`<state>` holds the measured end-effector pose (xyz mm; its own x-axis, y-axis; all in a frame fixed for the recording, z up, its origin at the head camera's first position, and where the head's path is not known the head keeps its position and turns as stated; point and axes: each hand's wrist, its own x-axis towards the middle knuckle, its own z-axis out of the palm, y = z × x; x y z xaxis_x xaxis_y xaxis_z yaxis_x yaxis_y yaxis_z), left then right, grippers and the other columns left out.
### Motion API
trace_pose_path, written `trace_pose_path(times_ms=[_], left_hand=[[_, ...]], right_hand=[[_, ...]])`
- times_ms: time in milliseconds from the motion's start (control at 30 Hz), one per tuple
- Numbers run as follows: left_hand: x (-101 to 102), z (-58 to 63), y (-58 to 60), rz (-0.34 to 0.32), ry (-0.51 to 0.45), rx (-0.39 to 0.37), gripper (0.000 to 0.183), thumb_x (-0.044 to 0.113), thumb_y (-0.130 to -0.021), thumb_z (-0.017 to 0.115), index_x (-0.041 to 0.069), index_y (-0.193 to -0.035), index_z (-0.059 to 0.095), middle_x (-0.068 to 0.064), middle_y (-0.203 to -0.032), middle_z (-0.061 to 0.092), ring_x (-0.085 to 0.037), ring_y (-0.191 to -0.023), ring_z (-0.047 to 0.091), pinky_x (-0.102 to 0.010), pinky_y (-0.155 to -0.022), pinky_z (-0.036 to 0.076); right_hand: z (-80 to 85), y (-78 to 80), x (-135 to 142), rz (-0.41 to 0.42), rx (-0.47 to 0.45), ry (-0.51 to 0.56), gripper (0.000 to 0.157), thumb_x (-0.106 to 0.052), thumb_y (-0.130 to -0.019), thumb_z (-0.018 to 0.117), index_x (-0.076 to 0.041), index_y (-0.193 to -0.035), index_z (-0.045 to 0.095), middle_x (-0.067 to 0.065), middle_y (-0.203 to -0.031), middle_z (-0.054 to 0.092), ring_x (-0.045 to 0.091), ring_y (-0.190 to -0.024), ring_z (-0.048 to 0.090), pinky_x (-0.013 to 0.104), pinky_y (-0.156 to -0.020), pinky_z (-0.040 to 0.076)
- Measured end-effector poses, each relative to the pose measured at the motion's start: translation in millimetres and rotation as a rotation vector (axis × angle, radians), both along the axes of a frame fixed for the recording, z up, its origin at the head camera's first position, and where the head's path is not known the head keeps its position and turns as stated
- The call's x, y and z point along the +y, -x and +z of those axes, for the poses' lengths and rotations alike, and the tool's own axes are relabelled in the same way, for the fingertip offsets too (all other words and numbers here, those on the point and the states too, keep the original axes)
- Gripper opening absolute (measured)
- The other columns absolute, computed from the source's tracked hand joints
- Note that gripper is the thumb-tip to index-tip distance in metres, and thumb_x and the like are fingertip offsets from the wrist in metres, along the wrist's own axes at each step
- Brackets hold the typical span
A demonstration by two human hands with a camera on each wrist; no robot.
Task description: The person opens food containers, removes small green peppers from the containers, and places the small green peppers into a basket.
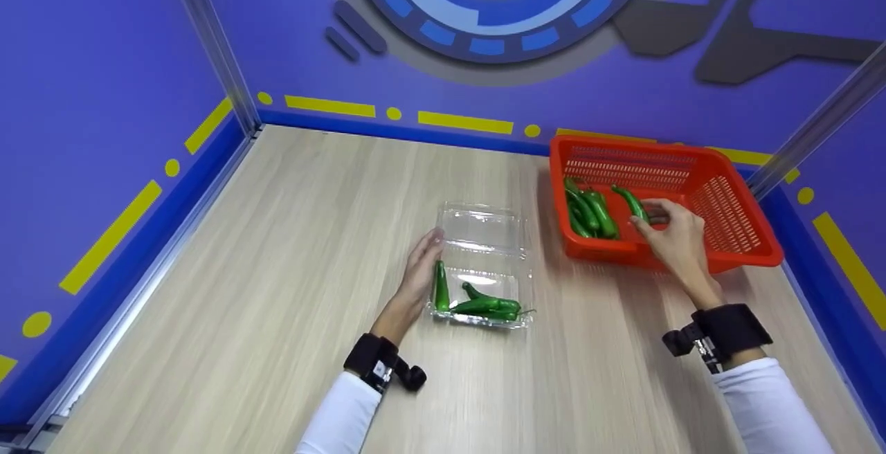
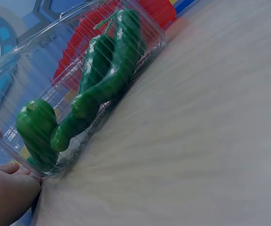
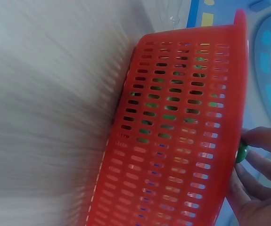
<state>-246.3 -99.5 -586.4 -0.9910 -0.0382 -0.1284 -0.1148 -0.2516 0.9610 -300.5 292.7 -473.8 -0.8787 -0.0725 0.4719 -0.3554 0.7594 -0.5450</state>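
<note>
My right hand (image 1: 675, 236) pinches a green pepper (image 1: 630, 203) between thumb and fingers over the front part of a red basket (image 1: 744, 258). Several more green peppers (image 1: 599, 215) lie at the basket's left end. A clear plastic clamshell box (image 1: 524, 281) stands on the table with its lid (image 1: 482, 228) folded back, away from me. Inside the box, one pepper (image 1: 441, 288) lies lengthwise along the left wall and others (image 1: 486, 306) lie across the front. My left hand (image 1: 418, 270) rests against the box's left side, fingers extended. In the right wrist view, the basket wall hides most of the held pepper.
The wood-grain table (image 1: 297, 246) spreads left of the box and in front of it. Blue printed panels (image 1: 277, 39) rise at the back and both sides, joined by metal corner posts (image 1: 214, 39). The basket stands close to the back panel.
</note>
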Motion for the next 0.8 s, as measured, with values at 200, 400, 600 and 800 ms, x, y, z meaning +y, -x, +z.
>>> trace_pose_path(times_ms=[200, 400, 600, 800], left_hand=[[0.2, 0.9, -0.6, -0.001, 0.002, -0.004, 0.06, 0.031, -0.107, 0.047, 0.011, -0.161, 0.029, -0.01, -0.169, 0.028, -0.03, -0.158, 0.022, -0.044, -0.132, 0.016], [0.1, 0.1, -0.6, -0.003, 0.025, -0.008, 0.059, 0.031, -0.107, 0.046, 0.012, -0.161, 0.029, -0.009, -0.169, 0.029, -0.031, -0.158, 0.022, -0.046, -0.132, 0.015], [-0.1, -0.3, -1.1, -0.005, 0.034, -0.023, 0.059, 0.032, -0.107, 0.047, 0.016, -0.161, 0.03, -0.006, -0.169, 0.029, -0.03, -0.158, 0.021, -0.049, -0.132, 0.012], [-1.1, -1.8, 1.1, -0.018, 0.015, 0.016, 0.06, 0.028, -0.108, 0.044, 0.009, -0.162, 0.026, -0.011, -0.17, 0.026, -0.031, -0.159, 0.019, -0.044, -0.132, 0.014]], right_hand=[[-1.9, 3.1, 0.6, -0.017, -0.011, 0.004, 0.033, -0.009, -0.09, 0.079, 0.004, -0.119, 0.071, 0.025, -0.101, 0.076, 0.039, -0.088, 0.071, -0.002, -0.07, 0.038], [-5.9, 4.9, 1.5, -0.013, -0.033, -0.014, 0.032, -0.008, -0.091, 0.077, 0.005, -0.12, 0.07, 0.026, -0.102, 0.075, 0.042, -0.09, 0.072, 0.0, -0.072, 0.037], [-5.9, 6.9, 4.4, -0.029, -0.103, -0.065, 0.03, -0.009, -0.093, 0.072, 0.003, -0.121, 0.071, 0.025, -0.104, 0.076, 0.04, -0.091, 0.073, 0.007, -0.071, 0.043], [-5.0, 8.8, 7.6, -0.044, -0.154, -0.113, 0.029, -0.012, -0.095, 0.069, 0.001, -0.12, 0.072, 0.022, -0.103, 0.077, 0.039, -0.088, 0.075, 0.023, -0.07, 0.051]])
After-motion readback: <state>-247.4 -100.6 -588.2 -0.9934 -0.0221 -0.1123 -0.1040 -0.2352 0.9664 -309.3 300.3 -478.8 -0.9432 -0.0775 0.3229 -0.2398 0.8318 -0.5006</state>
